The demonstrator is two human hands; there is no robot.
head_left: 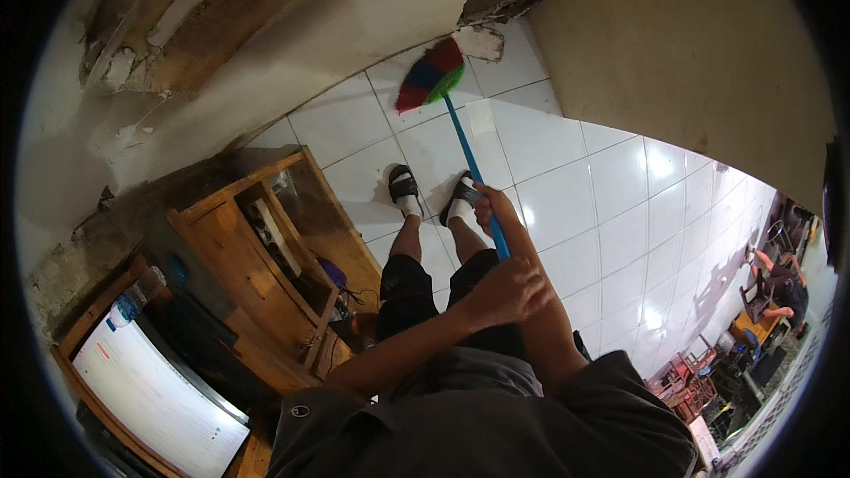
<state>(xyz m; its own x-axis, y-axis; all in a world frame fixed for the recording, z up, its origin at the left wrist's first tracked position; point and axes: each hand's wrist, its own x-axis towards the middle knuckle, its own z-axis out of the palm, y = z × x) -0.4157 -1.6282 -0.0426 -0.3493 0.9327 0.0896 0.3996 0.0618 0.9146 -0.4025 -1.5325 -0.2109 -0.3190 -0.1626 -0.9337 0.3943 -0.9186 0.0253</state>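
Note:
A broom (466, 140) with a blue handle slants down from my hands to the floor. Its fan-shaped head (434, 77) has a green top and bands of red and dark blue bristles, and rests on white tiles close to the wall's foot. Lower on the handle, my right hand (490, 206) is wrapped round it, arm stretched forward. My left hand (512, 290) is closed at the handle's upper end, crossing in front of my right forearm; it covers the end of the handle.
A peeling wall (345, 35) with a broken base borders the tiles (558, 186). To my left stand a wooden cabinet (257, 274) and a lit screen (159, 398). A beige panel (682, 44) rises at right. Far right, another person (784, 288) is near a wooden table and red furniture.

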